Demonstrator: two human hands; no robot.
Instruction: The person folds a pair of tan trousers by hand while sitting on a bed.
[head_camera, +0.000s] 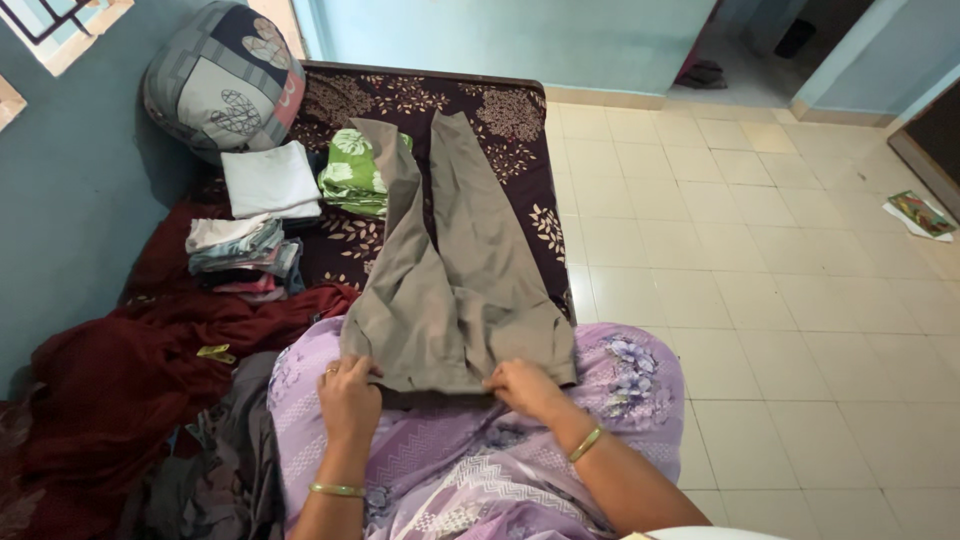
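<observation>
My left hand (349, 397) and right hand (525, 387) lie palms down, fingers curled, gripping the waistband of grey-brown trousers (450, 270) spread from my lap over the dark floral mattress (520, 160), legs pointing away.

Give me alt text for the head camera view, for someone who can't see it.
Both hands, left hand and right hand, press the waistband of grey-brown trousers spread across a patterned mattress, with folded clothes stacked to the left.
</observation>
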